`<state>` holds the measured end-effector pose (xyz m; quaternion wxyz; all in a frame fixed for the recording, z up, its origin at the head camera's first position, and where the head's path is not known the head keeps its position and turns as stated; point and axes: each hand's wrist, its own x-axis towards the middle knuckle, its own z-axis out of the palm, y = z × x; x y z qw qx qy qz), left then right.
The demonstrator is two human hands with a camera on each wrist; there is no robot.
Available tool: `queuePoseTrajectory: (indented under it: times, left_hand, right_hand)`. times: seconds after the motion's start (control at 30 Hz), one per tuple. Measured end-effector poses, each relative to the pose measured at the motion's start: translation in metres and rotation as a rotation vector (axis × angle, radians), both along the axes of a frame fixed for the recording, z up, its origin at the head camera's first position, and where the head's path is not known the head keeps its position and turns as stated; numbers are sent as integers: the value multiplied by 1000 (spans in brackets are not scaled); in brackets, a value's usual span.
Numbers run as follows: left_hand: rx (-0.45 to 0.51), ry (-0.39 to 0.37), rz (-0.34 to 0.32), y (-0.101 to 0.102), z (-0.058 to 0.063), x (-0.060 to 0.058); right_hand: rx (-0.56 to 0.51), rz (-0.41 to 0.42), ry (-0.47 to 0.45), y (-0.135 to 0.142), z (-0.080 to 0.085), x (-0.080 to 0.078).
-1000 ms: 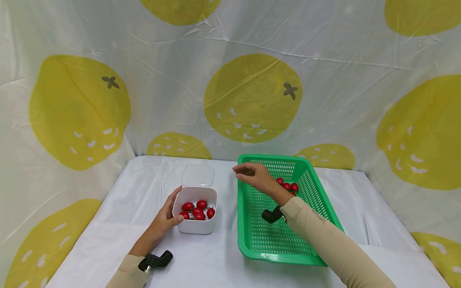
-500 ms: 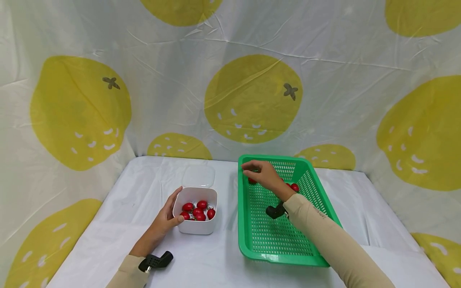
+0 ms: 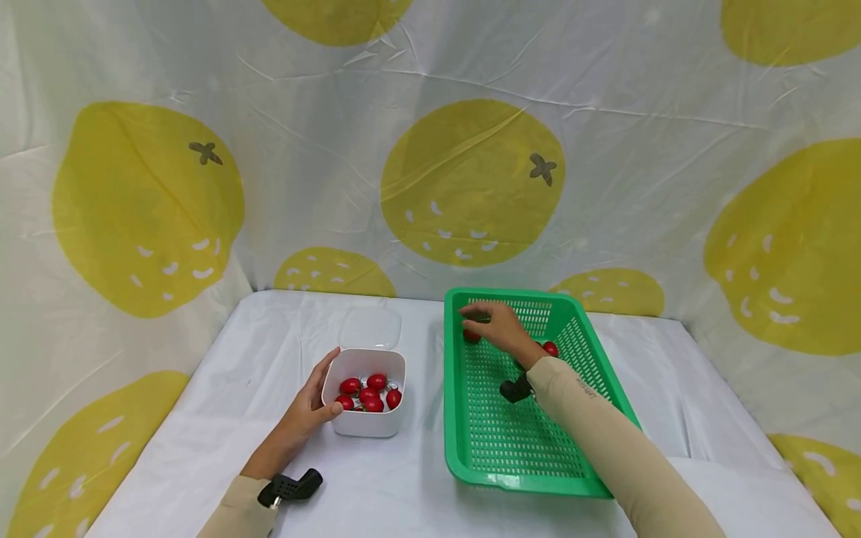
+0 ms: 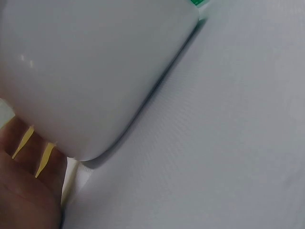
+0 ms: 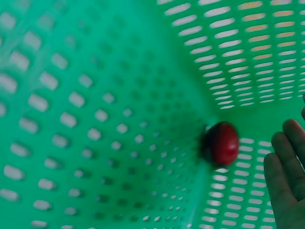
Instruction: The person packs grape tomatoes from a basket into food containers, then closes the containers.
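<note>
In the head view, my left hand (image 3: 306, 406) lies at the left side of a square white box (image 3: 366, 424), with its thumb at the near left corner. Fairly straight fingers (image 4: 50, 167) touch the box wall (image 4: 90, 81) in the left wrist view. Several red cherry tomatoes (image 3: 368, 396) sit inside the box. My right hand (image 3: 496, 326) hovers in the far left part of a green perforated basket (image 3: 457, 433). A single cherry tomato (image 5: 223, 144) lies close by in the basket corner, apart from the relaxed fingers (image 5: 279, 183) visible there.
Behind the box lies a clear lid (image 3: 370, 329). More tomatoes (image 3: 550, 349) rest toward the basket's far right, partly hidden by the right wrist. A white cloth (image 3: 403, 493) covers the table, and a lemon-print curtain (image 3: 323, 172) hangs around it.
My right hand has moved rightward from over the basket's left rim to inside it, and a tomato beneath it has come into view. The left hand and box stay put.
</note>
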<state>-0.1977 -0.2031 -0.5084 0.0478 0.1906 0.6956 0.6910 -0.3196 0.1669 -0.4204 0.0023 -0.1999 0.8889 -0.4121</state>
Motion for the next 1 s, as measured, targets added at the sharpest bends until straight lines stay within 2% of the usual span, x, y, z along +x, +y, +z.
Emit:
queuePoseTrajectory:
  times: [0.27, 0.53, 0.83, 1.0]
  left_hand:
    - [-13, -17, 15, 2, 1, 2]
    - [17, 2, -8, 1, 0, 2]
    - [12, 12, -1, 1, 0, 0]
    - [15, 11, -1, 0, -1, -1]
  right_hand:
    - [54, 16, -13, 4, -16, -6]
    - [113, 31, 6, 7, -19, -7]
    - [139, 71, 44, 10, -23, -9]
    - [177, 47, 22, 14, -22, -9]
